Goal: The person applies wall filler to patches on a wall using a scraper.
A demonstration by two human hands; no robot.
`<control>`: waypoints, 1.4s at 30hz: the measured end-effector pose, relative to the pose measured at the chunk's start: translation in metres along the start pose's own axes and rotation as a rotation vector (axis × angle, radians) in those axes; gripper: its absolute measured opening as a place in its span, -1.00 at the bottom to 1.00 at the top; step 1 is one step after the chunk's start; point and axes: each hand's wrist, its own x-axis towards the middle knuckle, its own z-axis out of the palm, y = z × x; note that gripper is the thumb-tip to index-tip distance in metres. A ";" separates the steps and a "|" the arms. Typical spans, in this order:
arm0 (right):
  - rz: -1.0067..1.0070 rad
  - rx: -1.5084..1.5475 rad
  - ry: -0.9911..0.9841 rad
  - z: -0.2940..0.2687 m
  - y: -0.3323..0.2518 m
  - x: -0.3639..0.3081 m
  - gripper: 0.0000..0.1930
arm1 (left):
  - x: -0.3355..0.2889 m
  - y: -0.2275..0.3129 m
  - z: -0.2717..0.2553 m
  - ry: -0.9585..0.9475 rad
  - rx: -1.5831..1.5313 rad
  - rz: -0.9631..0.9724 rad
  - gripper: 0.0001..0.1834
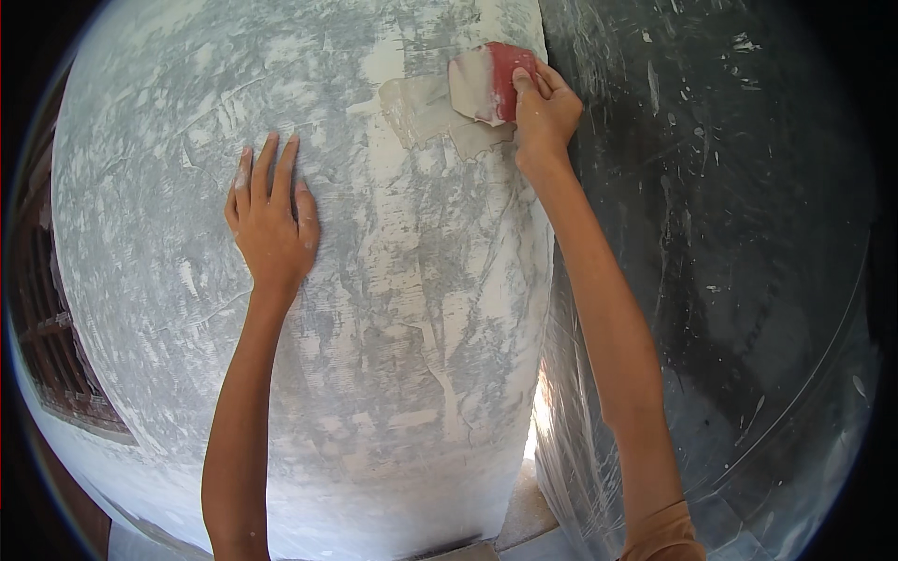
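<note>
**Two hands on a patchy wall**

Two bare hands lay against a grey-white wall [309,280] streaked with dried filler. The left hand [271,224] was spread open and flat on the surface, fingers together and pointing up, holding nothing. The right hand [544,112] was closed on a red scraper [496,79], fingertips curled over its top edge, pressing the blade to the wall near the wall's right edge. The blade was coated with pale paste, and a wet patch of paste [421,112] spread on the wall just left of and below it, touching the blade.

Right beside the wall hung a sheet of clear plastic [711,280], spattered with white flecks and covering a dark surface; the right forearm crossed in front of its edge. A bright gap [535,421] showed between wall and sheet low down. At the far left stood a dark wooden grille [56,365], well apart from both hands.
</note>
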 end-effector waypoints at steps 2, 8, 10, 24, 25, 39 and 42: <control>-0.004 0.085 0.227 -0.009 -0.005 0.004 -0.73 | 0.000 -0.001 0.000 -0.004 0.000 -0.015 -0.48; 0.004 0.052 -0.146 0.029 -0.007 -0.024 -0.70 | 0.002 -0.002 -0.002 -0.009 -0.017 0.003 -0.48; 0.019 0.010 -0.163 0.035 0.004 -0.024 -0.70 | 0.001 -0.005 -0.001 0.001 0.010 0.023 -0.48; 0.008 0.101 0.171 -0.020 -0.015 -0.018 -0.71 | 0.000 -0.002 0.000 -0.009 0.008 -0.010 -0.48; 0.013 0.095 0.168 -0.017 -0.016 -0.022 -0.71 | -0.001 -0.002 0.000 -0.006 0.003 -0.013 -0.48; 0.266 -0.045 -0.041 0.014 -0.041 -0.145 -0.67 | -0.097 -0.050 -0.047 -0.198 -0.094 -0.032 -0.48; 0.324 -0.093 -0.116 0.008 -0.039 -0.186 -0.67 | -0.126 -0.063 -0.063 -0.211 -0.091 -0.039 -0.48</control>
